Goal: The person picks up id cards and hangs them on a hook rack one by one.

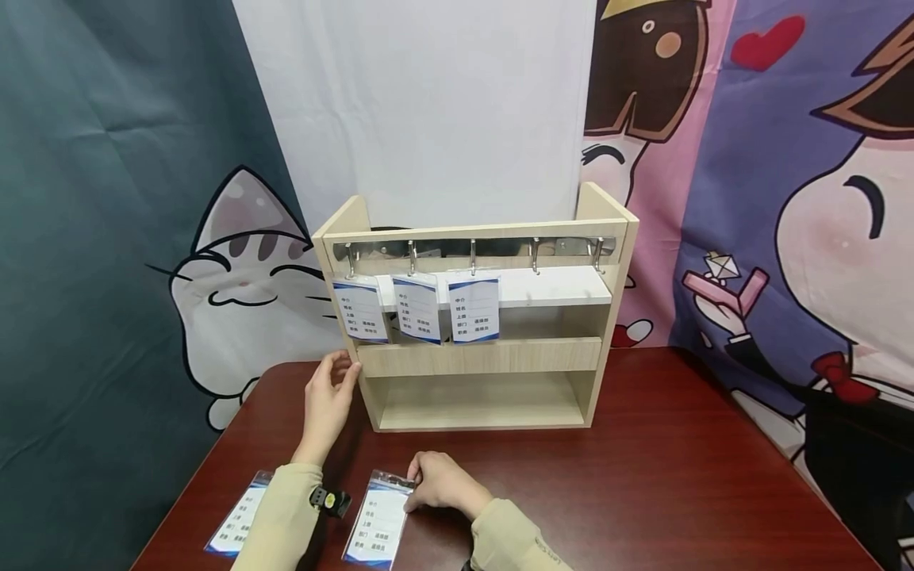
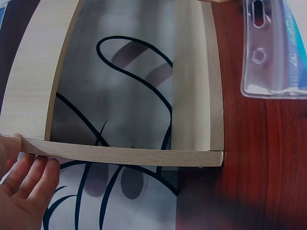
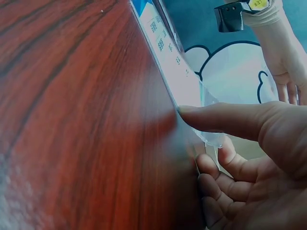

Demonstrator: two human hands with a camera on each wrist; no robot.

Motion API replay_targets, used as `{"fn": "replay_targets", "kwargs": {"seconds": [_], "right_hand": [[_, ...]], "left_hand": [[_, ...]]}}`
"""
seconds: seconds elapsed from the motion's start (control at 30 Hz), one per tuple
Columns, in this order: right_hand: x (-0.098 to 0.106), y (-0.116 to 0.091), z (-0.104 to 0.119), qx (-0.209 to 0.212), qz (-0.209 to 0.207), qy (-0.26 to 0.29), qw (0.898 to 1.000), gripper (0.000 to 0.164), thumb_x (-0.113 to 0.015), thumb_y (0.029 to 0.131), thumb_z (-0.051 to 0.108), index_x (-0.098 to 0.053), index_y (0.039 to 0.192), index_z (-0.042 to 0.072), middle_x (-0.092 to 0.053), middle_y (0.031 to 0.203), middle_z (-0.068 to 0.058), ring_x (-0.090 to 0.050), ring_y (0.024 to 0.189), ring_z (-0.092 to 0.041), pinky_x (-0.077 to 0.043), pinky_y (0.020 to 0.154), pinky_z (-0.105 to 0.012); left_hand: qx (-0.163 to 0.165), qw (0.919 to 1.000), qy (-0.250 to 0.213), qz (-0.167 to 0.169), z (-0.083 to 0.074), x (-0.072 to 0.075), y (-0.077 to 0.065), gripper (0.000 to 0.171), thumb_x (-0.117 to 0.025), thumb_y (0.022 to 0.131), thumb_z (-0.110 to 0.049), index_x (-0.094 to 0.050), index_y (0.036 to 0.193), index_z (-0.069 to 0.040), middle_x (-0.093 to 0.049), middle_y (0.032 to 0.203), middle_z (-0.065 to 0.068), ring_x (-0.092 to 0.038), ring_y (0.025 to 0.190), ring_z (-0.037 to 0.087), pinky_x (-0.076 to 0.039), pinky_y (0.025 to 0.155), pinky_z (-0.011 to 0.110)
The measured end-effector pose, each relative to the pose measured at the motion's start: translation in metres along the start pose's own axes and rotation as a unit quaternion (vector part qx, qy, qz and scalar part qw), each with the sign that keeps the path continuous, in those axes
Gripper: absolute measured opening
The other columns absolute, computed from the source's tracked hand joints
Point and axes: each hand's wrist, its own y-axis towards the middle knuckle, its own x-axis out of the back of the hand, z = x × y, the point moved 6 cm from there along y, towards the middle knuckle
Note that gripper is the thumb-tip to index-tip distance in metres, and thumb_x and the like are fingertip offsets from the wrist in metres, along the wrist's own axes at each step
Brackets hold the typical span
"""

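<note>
My left hand point(image 1: 330, 403) holds the left side panel of a small wooden rack point(image 1: 478, 358); in the left wrist view the thumb lies on one face of the panel and the fingers point(image 2: 34, 179) on the other. Low in the head view, my right hand point(image 1: 444, 482) pinches the upper right edge of an ID badge point(image 1: 377, 523) in a clear sleeve, lying on the table. Its thumb point(image 3: 225, 117) touches the badge edge in the right wrist view. Another badge point(image 1: 239, 519) lies further left, partly hidden by my left sleeve.
Three badges, the rightmost a white and blue badge point(image 1: 474, 309), hang from the left hooks of a metal hook rail point(image 1: 443, 247). Two hooks on the right, including one hook point(image 1: 535, 255), carry nothing. The rack stands on a dark red table point(image 1: 664, 476) before printed curtains.
</note>
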Motion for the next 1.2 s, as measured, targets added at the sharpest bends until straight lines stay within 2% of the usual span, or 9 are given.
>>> {"fn": "replay_targets", "kwargs": {"seconds": [0.17, 0.4, 0.6, 0.87, 1.2], "right_hand": [[0.002, -0.002, -0.002, 0.003, 0.001, 0.021, 1.0, 0.038, -0.091, 0.062, 0.003, -0.059, 0.078, 0.013, -0.052, 0.067, 0.009, -0.047, 0.06, -0.002, -0.043, 0.06, -0.019], [0.004, -0.003, -0.008, 0.004, 0.0, 0.077, 0.997, 0.035, -0.089, 0.065, -0.002, -0.059, 0.079, 0.011, -0.054, 0.067, 0.007, -0.051, 0.057, -0.004, -0.046, 0.055, -0.02], [0.011, -0.004, -0.011, 0.013, -0.014, 0.113, 0.993, 0.034, -0.086, 0.065, -0.004, -0.06, 0.082, 0.011, -0.058, 0.069, 0.008, -0.051, 0.062, -0.003, -0.045, 0.059, -0.02], [0.023, -0.007, -0.015, 0.025, -0.032, 0.209, 0.977, 0.03, -0.079, 0.071, -0.006, -0.058, 0.088, 0.006, -0.064, 0.069, 0.005, -0.053, 0.063, -0.005, -0.04, 0.059, -0.019], [0.046, -0.014, -0.025, 0.01, -0.049, 0.246, 0.968, 0.025, -0.077, 0.074, -0.001, -0.06, 0.093, 0.004, -0.063, 0.076, 0.002, -0.056, 0.069, -0.009, -0.043, 0.06, -0.021]], "left_hand": [[0.001, 1.0, 0.002, 0.003, 0.001, 0.0, -0.001, 0.032, -0.067, 0.099, -0.017, -0.06, 0.123, 0.003, -0.067, 0.111, 0.02, -0.066, 0.1, 0.033, -0.044, 0.074, 0.004], [0.0, 1.0, 0.002, 0.001, 0.0, 0.0, -0.002, 0.032, -0.067, 0.099, -0.016, -0.06, 0.122, 0.004, -0.066, 0.11, 0.02, -0.066, 0.1, 0.032, -0.044, 0.074, 0.003], [-0.007, 1.0, -0.003, -0.003, 0.0, 0.0, -0.001, 0.031, -0.068, 0.098, -0.016, -0.06, 0.121, 0.004, -0.067, 0.109, 0.021, -0.066, 0.098, 0.032, -0.045, 0.074, 0.003], [-0.01, 0.9999, -0.005, -0.008, 0.0, 0.001, -0.001, 0.031, -0.068, 0.098, -0.016, -0.06, 0.121, 0.005, -0.067, 0.108, 0.021, -0.066, 0.096, 0.031, -0.045, 0.073, 0.003], [-0.011, 0.9999, -0.005, -0.007, -0.001, 0.001, -0.001, 0.03, -0.068, 0.098, -0.014, -0.06, 0.12, 0.006, -0.067, 0.107, 0.021, -0.065, 0.096, 0.03, -0.045, 0.073, 0.003]]}}
